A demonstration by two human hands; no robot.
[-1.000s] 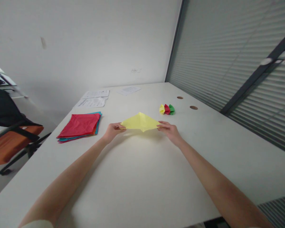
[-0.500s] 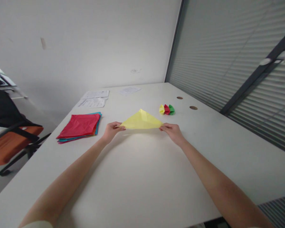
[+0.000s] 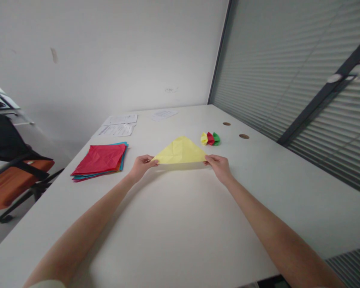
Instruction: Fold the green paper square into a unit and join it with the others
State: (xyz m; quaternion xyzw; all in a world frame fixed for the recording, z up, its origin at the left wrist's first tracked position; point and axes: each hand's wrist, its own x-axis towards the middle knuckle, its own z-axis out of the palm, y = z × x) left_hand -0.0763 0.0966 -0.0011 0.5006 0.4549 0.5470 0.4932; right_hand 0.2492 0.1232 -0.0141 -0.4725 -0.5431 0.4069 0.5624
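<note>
A sheet of thin yellow paper (image 3: pixel 181 152), folded into a triangle, is stretched between my two hands just above the white table (image 3: pixel 180 224). Its point faces away from me and its long edge lies toward me. My left hand (image 3: pixel 142 165) pinches the left corner. At the right corner, the thumb and fingers of my right hand (image 3: pixel 218 165) are closed on the paper. A stack of coloured paper (image 3: pixel 100 160), red on top with blue and orange edges below, lies left of my left hand. Small fan-shaped yellow, red and green folded papers (image 3: pixel 210 139) sit beyond my right hand.
Printed sheets (image 3: pixel 118 125) lie at the far left of the table, with another printed sheet (image 3: pixel 164 115) at the back. Two round holes (image 3: pixel 244 136) pierce the tabletop at right. A window with blinds (image 3: pixel 288 72) borders the right side; an orange-seated chair (image 3: pixel 18 180) stands left.
The far point of the yellow triangle has come down flatter and shifted slightly right. My right hand has moved slightly right; both hands still grip the corners.
</note>
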